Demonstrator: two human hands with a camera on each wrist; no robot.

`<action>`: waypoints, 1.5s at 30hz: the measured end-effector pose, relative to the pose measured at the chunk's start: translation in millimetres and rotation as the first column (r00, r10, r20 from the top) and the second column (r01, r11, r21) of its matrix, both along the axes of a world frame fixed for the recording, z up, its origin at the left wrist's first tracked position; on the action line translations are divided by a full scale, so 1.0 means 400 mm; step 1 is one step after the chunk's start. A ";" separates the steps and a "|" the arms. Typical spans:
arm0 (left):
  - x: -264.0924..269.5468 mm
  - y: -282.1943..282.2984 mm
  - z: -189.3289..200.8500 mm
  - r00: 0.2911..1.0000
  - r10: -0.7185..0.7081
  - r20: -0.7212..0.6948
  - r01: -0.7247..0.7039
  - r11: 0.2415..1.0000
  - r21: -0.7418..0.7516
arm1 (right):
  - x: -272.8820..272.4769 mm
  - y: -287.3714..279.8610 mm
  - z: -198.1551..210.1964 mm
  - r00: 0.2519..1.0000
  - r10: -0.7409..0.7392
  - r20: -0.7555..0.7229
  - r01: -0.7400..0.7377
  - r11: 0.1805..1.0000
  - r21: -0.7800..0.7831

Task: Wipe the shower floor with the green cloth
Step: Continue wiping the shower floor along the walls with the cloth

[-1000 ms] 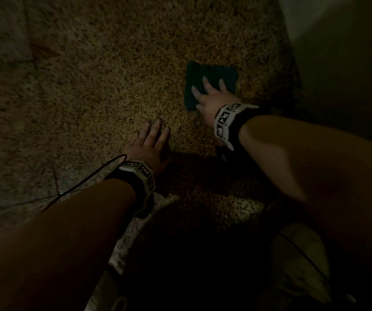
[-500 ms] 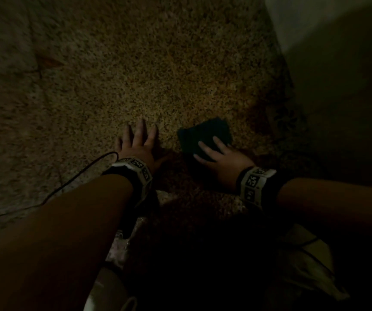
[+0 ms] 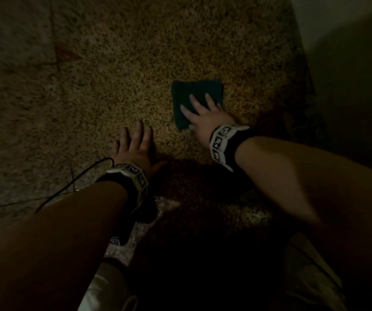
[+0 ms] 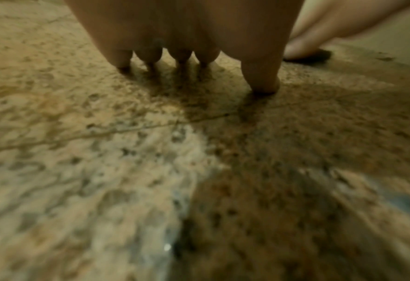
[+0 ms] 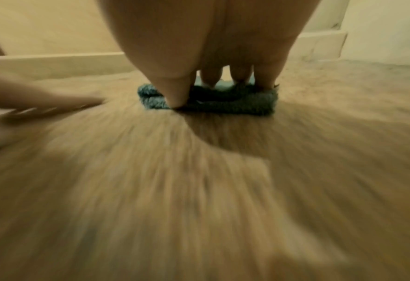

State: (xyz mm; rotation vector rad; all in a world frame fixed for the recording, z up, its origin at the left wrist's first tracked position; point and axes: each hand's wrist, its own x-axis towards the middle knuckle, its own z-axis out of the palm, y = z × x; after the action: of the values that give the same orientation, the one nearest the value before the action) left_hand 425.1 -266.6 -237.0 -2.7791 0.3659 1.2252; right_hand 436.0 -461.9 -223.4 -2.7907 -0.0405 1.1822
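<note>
A folded green cloth lies flat on the speckled shower floor, right of centre in the head view. My right hand presses down on its near half with straight, spread fingers. In the right wrist view those fingers stand on the cloth and the floor streaks with motion blur. My left hand rests flat on the bare floor to the cloth's left, fingers straight. In the left wrist view its fingertips touch the floor.
A pale wall rises at the right edge, with dark floor at its foot. A low pale kerb runs behind the cloth. A thin black cable trails from my left wrist. My knees in light trousers are at the bottom.
My right hand slid the cloth toward me half a second ago and has now pushed it away again. My left hand has stayed planted on the floor.
</note>
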 end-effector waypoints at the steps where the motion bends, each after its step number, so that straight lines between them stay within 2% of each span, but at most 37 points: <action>1: -0.001 0.000 -0.001 1.000 -0.003 0.002 0.003 1.000 0.005 | 0.018 0.003 0.002 1.000 -0.001 -0.013 0.001 1.000 0.003; 6: -0.004 -0.006 0.002 0.998 -0.050 0.024 0.050 0.999 0.019 | 0.022 -0.009 0.025 0.998 0.050 -0.029 -0.049 0.999 0.024; 9: 0.018 -0.024 0.013 0.994 -0.097 0.049 0.097 0.995 -0.003 | 0.002 -0.073 0.038 0.991 0.060 0.119 -0.072 0.992 0.100; 11: 0.045 -0.061 0.023 0.989 -0.128 0.077 0.130 0.991 -0.020 | -0.015 -0.140 0.029 0.968 -0.022 0.251 0.015 0.999 0.029; 12: 0.061 -0.086 0.028 0.985 -0.142 0.097 0.147 0.988 -0.037 | -0.023 -0.172 0.020 0.960 -0.072 0.270 0.083 0.996 -0.029; 14: 0.086 -0.144 0.039 0.975 -0.179 0.129 0.191 0.977 -0.089 | -0.041 -0.213 0.002 0.971 -0.180 0.158 0.200 0.973 -0.117; 16: 0.104 -0.204 0.044 0.960 -0.241 0.140 0.258 0.959 -0.119 | -0.056 -0.223 -0.014 0.965 -0.264 0.012 0.263 0.957 -0.125; 17: 0.113 -0.233 0.041 0.950 -0.277 0.141 0.294 0.949 -0.116 | -0.059 -0.223 -0.018 0.957 -0.289 -0.013 0.286 0.952 -0.109; 21: 0.142 -0.306 0.015 0.929 -0.363 0.070 0.367 0.929 -0.048 | -0.058 -0.218 -0.019 0.952 -0.304 -0.027 0.301 0.949 -0.092; 25: 0.155 -0.307 0.008 0.903 -0.427 0.043 0.427 0.904 0.002 | -0.058 -0.216 -0.025 0.956 -0.290 -0.033 0.286 0.953 -0.103; 30: 0.146 -0.308 0.045 0.912 -0.409 -0.024 0.409 0.913 -0.002 | -0.061 -0.208 -0.024 0.939 -0.344 -0.027 0.341 0.936 -0.086; 38: 0.011 -0.185 0.042 0.913 -0.401 -0.073 0.396 0.915 -0.077 | -0.080 -0.156 -0.039 0.918 -0.396 0.036 0.397 0.916 -0.062; 42: -0.082 -0.121 0.043 0.913 -0.397 -0.087 0.393 0.917 -0.061 | -0.085 -0.132 -0.043 0.920 -0.392 0.025 0.393 0.915 -0.097; 45: -0.082 -0.109 0.034 0.910 -0.411 -0.054 0.408 0.911 -0.049 | -0.074 -0.117 -0.045 0.907 -0.421 0.017 0.419 0.898 -0.133</action>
State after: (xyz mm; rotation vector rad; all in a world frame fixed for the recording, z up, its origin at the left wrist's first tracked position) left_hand 392.1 -310.2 -223.6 -2.5074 0.9313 1.2060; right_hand 406.5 -508.7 -241.4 -2.6973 0.6343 1.1209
